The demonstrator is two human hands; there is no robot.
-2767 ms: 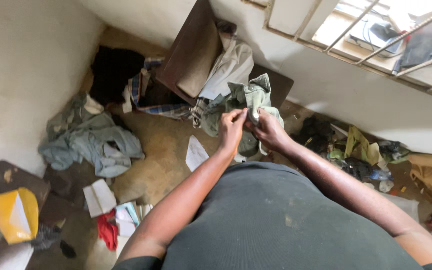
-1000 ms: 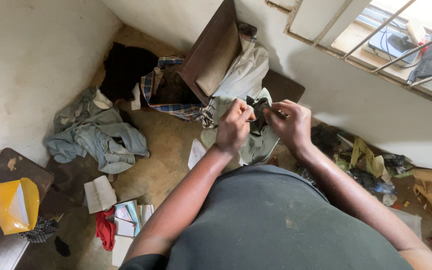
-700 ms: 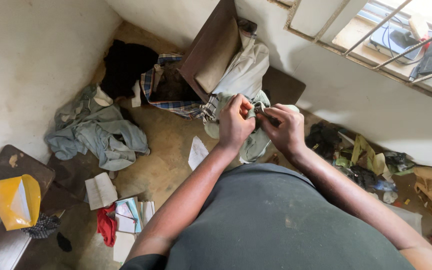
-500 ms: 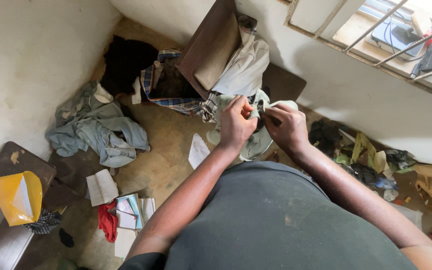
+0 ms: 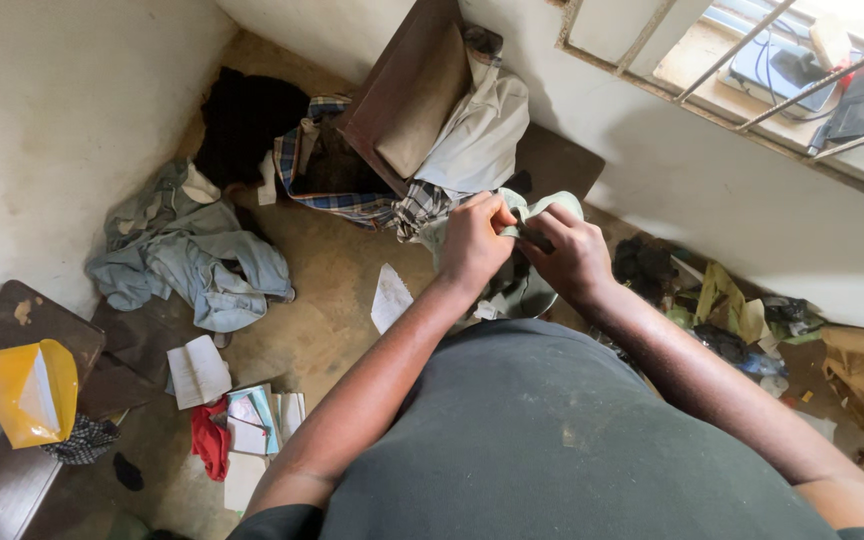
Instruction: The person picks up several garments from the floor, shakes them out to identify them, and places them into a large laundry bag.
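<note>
Brown chair (image 5: 402,95) beyond hands, draped with white cloth (image 5: 477,135) and plaid cloth (image 5: 352,205). Grey-blue clothes heap (image 5: 187,255) on floor far left of hands. Pale green garment (image 5: 532,215) bunched at chest height, hanging below hands. Left hand (image 5: 474,240) and right hand (image 5: 574,255) closed, pinching its top edge between them, apparently to work fabric.

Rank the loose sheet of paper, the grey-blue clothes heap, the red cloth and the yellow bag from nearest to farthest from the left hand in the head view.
1. Loose sheet of paper: on the floor just below and left of the left hand.
2. Grey-blue clothes heap: further left, by the wall.
3. Red cloth: lower left, among the books.
4. Yellow bag: far left edge.
</note>
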